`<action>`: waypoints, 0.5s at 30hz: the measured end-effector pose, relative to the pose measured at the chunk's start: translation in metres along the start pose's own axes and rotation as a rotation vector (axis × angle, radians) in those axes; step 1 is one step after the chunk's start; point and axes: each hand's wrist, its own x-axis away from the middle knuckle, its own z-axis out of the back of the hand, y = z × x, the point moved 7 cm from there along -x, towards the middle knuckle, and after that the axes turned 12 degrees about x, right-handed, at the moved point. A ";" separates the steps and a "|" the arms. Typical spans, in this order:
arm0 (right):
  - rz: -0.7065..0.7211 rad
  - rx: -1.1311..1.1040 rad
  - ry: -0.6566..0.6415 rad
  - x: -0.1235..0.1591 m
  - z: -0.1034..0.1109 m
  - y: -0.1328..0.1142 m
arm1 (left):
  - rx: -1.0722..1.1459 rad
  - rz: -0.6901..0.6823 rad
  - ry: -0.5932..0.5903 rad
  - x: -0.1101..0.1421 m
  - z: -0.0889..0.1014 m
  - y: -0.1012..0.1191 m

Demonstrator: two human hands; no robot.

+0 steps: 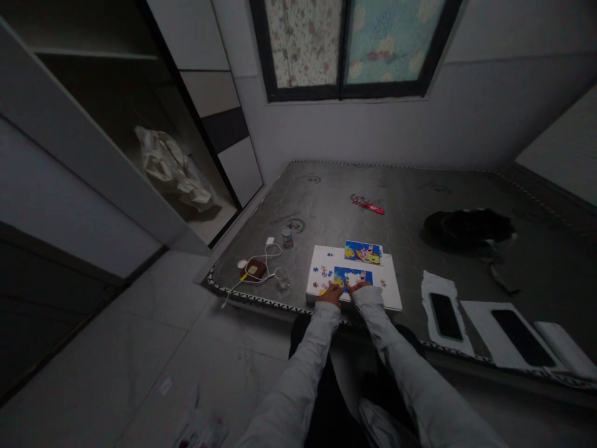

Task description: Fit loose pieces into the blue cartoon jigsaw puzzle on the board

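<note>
A white board (pixel 392 292) lies at the near edge of a grey mattress (pixel 420 186). On it sits a partly built blue and yellow jigsaw (pixel 352 274), with several loose pieces (pixel 321 274) to its left. A colourful picture card (pixel 362 252) rests at the board's far edge. My left hand (pixel 331 294) rests on the board's near edge beside the jigsaw, fingers down on the pieces. My right hand (pixel 360 286) touches the jigsaw's near edge. Both hands are small and dim; the fingers cannot be made out.
Left of the board lie a white cable with charger (pixel 268 249), a round dark object (pixel 254 269) and a small jar (pixel 288 238). A red wrapper (pixel 368 204), dark clothing (pixel 466 227) and two phones (pixel 445 316) on white sheets sit on the mattress. An open wardrobe (pixel 172 168) stands left.
</note>
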 end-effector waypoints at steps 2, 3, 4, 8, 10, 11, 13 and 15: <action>-0.016 -0.095 0.076 0.014 -0.001 0.015 | -0.019 0.007 -0.008 0.000 0.001 0.002; -0.027 -0.134 0.109 0.023 -0.003 0.025 | -0.026 0.007 -0.012 0.000 0.002 0.003; -0.041 -0.167 0.135 0.033 -0.005 0.038 | -0.033 0.009 -0.016 0.000 0.002 0.004; -0.072 -0.299 0.252 0.080 -0.015 0.100 | -0.063 0.011 -0.012 0.000 0.005 0.004; -0.075 -0.376 0.288 0.103 -0.022 0.130 | -0.071 0.001 0.003 -0.001 0.007 0.004; -0.107 -0.394 0.287 0.112 -0.027 0.144 | -0.071 -0.008 0.016 -0.002 0.007 0.005; -0.135 -0.380 0.299 0.127 -0.035 0.162 | -0.064 -0.014 0.048 -0.004 0.008 0.006; -0.074 -0.317 0.342 0.135 -0.037 0.165 | -0.046 -0.013 0.088 -0.006 0.008 0.009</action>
